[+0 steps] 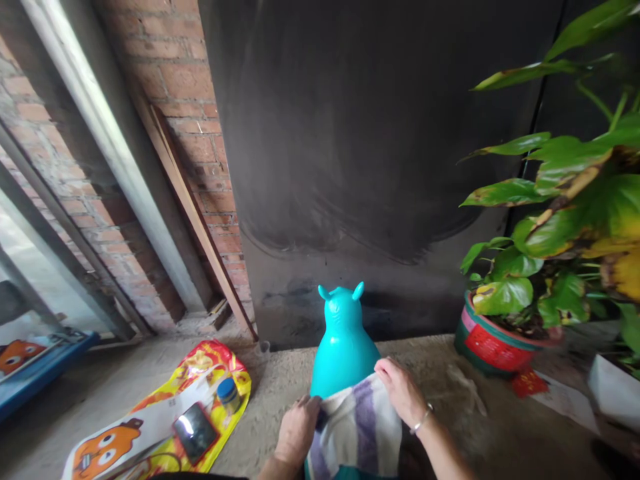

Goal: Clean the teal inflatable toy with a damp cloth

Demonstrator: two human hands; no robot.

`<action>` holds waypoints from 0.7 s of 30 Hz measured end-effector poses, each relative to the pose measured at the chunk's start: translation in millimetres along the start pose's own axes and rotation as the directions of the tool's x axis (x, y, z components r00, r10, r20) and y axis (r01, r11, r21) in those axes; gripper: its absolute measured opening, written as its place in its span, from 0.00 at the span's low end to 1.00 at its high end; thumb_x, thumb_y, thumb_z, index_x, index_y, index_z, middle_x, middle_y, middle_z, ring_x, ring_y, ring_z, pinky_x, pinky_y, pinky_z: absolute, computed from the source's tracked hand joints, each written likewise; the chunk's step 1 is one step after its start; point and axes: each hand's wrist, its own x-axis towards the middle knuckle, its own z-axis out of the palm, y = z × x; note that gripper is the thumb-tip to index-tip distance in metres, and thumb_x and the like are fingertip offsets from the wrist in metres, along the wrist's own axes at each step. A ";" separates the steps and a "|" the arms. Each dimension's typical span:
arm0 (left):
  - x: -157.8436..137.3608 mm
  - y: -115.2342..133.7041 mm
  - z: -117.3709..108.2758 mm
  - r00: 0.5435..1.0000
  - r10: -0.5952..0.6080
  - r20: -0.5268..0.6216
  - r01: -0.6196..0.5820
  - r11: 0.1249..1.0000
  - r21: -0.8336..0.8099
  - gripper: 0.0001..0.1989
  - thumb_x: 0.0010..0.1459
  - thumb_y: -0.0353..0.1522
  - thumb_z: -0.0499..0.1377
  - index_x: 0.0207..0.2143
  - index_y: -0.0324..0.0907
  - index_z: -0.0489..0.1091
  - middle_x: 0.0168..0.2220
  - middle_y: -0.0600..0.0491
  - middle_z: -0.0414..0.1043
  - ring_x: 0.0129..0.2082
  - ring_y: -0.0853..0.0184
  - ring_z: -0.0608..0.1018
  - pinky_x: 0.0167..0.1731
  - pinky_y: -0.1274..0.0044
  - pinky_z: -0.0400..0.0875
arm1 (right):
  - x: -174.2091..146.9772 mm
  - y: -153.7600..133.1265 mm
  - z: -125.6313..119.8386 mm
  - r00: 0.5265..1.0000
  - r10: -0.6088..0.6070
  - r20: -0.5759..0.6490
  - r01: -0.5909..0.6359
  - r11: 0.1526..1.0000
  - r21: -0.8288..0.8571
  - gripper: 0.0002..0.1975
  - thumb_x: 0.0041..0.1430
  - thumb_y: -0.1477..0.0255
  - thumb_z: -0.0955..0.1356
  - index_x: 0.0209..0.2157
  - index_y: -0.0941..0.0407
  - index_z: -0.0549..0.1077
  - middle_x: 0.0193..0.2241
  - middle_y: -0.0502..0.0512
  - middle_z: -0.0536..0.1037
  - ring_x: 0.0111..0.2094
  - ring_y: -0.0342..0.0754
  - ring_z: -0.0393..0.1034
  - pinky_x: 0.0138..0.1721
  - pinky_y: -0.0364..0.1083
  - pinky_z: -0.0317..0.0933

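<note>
A turquoise inflatable animal hopper toy point(345, 347) with two small ears stands on the floor in front of me, facing the dark panel. Stretched between my hands, a white and purple striped cloth point(363, 427) covers its lower, nearer part. My left hand point(300, 427) has its fingers closed on the cloth's left corner. At the upper right corner, my right hand point(400, 393) pinches the cloth between thumb and fingers; a bracelet point(423, 419) circles that wrist. Beneath the cloth, the toy's near end is mostly hidden.
A yellow and red plastic bag point(233, 360) on the left floor bears a phone point(196, 432), a blue-lidded jar point(229, 395) and a white sheet with an orange cartoon figure point(107, 448). A potted plant point(500, 353) stands right. Behind are a dark panel point(370, 133) and leaning wooden board point(200, 220).
</note>
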 end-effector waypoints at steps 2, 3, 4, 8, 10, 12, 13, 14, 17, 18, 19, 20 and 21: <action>1.9 -1.1 -6.7 1.000 0.002 -0.005 -0.002 1.000 -0.006 0.16 0.63 0.30 0.44 0.38 0.47 0.71 0.38 0.54 0.76 0.40 0.68 0.77 0.39 0.80 0.67 | 1.7 1.8 -1.1 1.000 -0.009 0.013 0.009 1.000 -0.019 0.16 0.60 0.74 0.55 0.38 0.57 0.72 0.34 0.54 0.75 0.35 0.45 0.71 0.38 0.43 0.63; 4.4 -1.6 -12.1 1.000 0.003 -0.014 -0.004 1.000 -0.010 0.16 0.63 0.31 0.44 0.38 0.47 0.72 0.38 0.54 0.76 0.40 0.68 0.77 0.39 0.80 0.67 | 4.7 1.6 -2.4 1.000 -0.016 0.020 0.017 0.999 -0.031 0.17 0.59 0.75 0.55 0.40 0.57 0.72 0.34 0.54 0.75 0.36 0.45 0.71 0.38 0.42 0.62; 8.0 -2.0 -19.1 1.000 0.005 -0.027 -0.005 1.000 -0.014 0.17 0.64 0.31 0.43 0.37 0.46 0.72 0.38 0.54 0.76 0.40 0.68 0.77 0.40 0.80 0.67 | 9.5 0.3 -4.5 0.999 -0.026 0.025 0.027 0.999 -0.046 0.17 0.59 0.76 0.55 0.40 0.57 0.73 0.34 0.54 0.75 0.36 0.44 0.70 0.38 0.42 0.62; 31.4 -1.6 -59.5 0.992 0.018 -0.121 -0.020 1.000 -0.023 0.17 0.65 0.32 0.42 0.39 0.44 0.71 0.40 0.52 0.75 0.43 0.68 0.76 0.43 0.79 0.67 | 43.2 -15.6 -24.8 0.997 -0.080 0.022 0.082 0.991 -0.108 0.17 0.62 0.75 0.55 0.33 0.55 0.74 0.31 0.52 0.72 0.32 0.42 0.67 0.35 0.41 0.58; 44.3 0.1 -82.9 0.983 0.033 -0.181 -0.039 0.999 -0.029 0.17 0.66 0.34 0.42 0.42 0.44 0.70 0.43 0.51 0.74 0.46 0.68 0.74 0.46 0.79 0.65 | 62.0 -26.2 -41.1 0.994 -0.109 -0.002 0.108 0.985 -0.134 0.17 0.64 0.74 0.55 0.35 0.54 0.73 0.32 0.52 0.71 0.34 0.42 0.66 0.36 0.40 0.57; 54.3 2.1 -102.4 0.973 0.050 -0.227 -0.060 0.998 -0.036 0.18 0.67 0.36 0.41 0.46 0.45 0.68 0.45 0.52 0.72 0.48 0.68 0.72 0.49 0.79 0.63 | 74.9 -33.6 -56.9 0.991 -0.129 -0.026 0.123 0.980 -0.159 0.17 0.66 0.72 0.54 0.38 0.54 0.72 0.36 0.52 0.70 0.38 0.43 0.66 0.39 0.41 0.56; 57.6 3.1 -109.0 0.969 0.060 -0.238 -0.071 0.997 -0.039 0.18 0.67 0.37 0.40 0.47 0.46 0.68 0.45 0.52 0.71 0.49 0.69 0.72 0.49 0.79 0.63 | 77.5 -34.9 -62.7 0.991 -0.132 -0.033 0.125 0.977 -0.172 0.17 0.66 0.71 0.53 0.40 0.54 0.72 0.37 0.52 0.70 0.39 0.44 0.65 0.41 0.41 0.55; 59.5 3.8 -112.9 0.969 0.071 -0.238 -0.084 0.996 -0.043 0.19 0.67 0.38 0.40 0.48 0.46 0.67 0.46 0.53 0.71 0.49 0.69 0.71 0.49 0.80 0.63 | 77.1 -34.3 -66.2 0.991 -0.131 -0.034 0.122 0.975 -0.186 0.17 0.67 0.70 0.53 0.40 0.54 0.71 0.37 0.53 0.70 0.40 0.45 0.65 0.42 0.42 0.55; 56.7 4.3 -105.7 0.980 0.100 -0.170 -0.110 0.992 -0.054 0.17 0.67 0.38 0.42 0.46 0.47 0.69 0.45 0.53 0.71 0.48 0.69 0.72 0.49 0.79 0.63 | 54.7 -22.3 -58.0 0.995 -0.095 0.004 0.093 0.969 -0.230 0.17 0.67 0.69 0.53 0.38 0.54 0.71 0.36 0.53 0.71 0.38 0.46 0.65 0.41 0.44 0.54; 53.1 3.7 -97.4 0.987 0.104 -0.123 -0.112 0.992 -0.059 0.16 0.66 0.38 0.44 0.44 0.47 0.71 0.44 0.53 0.72 0.47 0.68 0.72 0.49 0.79 0.63 | 40.6 -16.1 -48.9 0.997 -0.074 0.030 0.079 0.967 -0.242 0.17 0.67 0.70 0.53 0.37 0.54 0.71 0.35 0.53 0.71 0.37 0.46 0.65 0.40 0.45 0.54; 48.5 2.7 -86.9 0.992 0.103 -0.068 -0.107 0.992 -0.064 0.15 0.65 0.37 0.46 0.40 0.47 0.72 0.42 0.53 0.73 0.46 0.67 0.73 0.48 0.78 0.64 | 24.0 -9.6 -37.6 0.997 -0.051 0.062 0.065 0.965 -0.254 0.16 0.66 0.72 0.53 0.36 0.54 0.71 0.34 0.53 0.72 0.36 0.46 0.66 0.39 0.45 0.54; 43.1 1.1 -74.9 0.995 0.095 -0.004 -0.095 0.993 -0.069 0.14 0.64 0.36 0.48 0.38 0.47 0.73 0.41 0.53 0.74 0.44 0.66 0.74 0.47 0.77 0.65 | 5.9 -3.3 -24.9 0.995 -0.025 0.098 0.050 0.963 -0.263 0.16 0.65 0.73 0.54 0.34 0.54 0.71 0.34 0.52 0.72 0.35 0.46 0.66 0.37 0.44 0.55; 37.2 -0.9 -62.2 0.995 0.084 0.057 -0.079 0.994 -0.076 0.12 0.63 0.34 0.50 0.36 0.47 0.74 0.40 0.53 0.75 0.44 0.66 0.75 0.46 0.77 0.66 | -12.5 2.4 -11.9 0.990 0.000 0.140 0.039 0.962 -0.269 0.16 0.64 0.75 0.54 0.32 0.54 0.71 0.32 0.52 0.73 0.33 0.45 0.67 0.35 0.43 0.55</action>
